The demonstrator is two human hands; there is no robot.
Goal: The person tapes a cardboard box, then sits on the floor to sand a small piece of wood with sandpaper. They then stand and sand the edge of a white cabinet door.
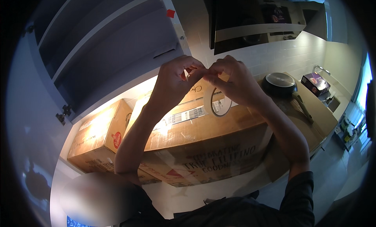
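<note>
Both my hands are raised over a large cardboard box (219,121), their fingertips meeting in a pinch. A roll of pale tape (208,101) hangs just below my right hand (234,78), which is closed and seems to hold it. My left hand (175,78) is closed too, thumb against the fingers; what lies between them is too small to make out. Along the box's top runs a shiny strip with a printed white label (184,116), partly behind the roll.
A smaller cardboard box (98,127) stands to the left. Above it is an open cupboard (113,42) with shelves. Rightward on the counter are a dark pan (280,81), a whisk (300,106) and a purple box (316,82). A blurred patch covers the lower left.
</note>
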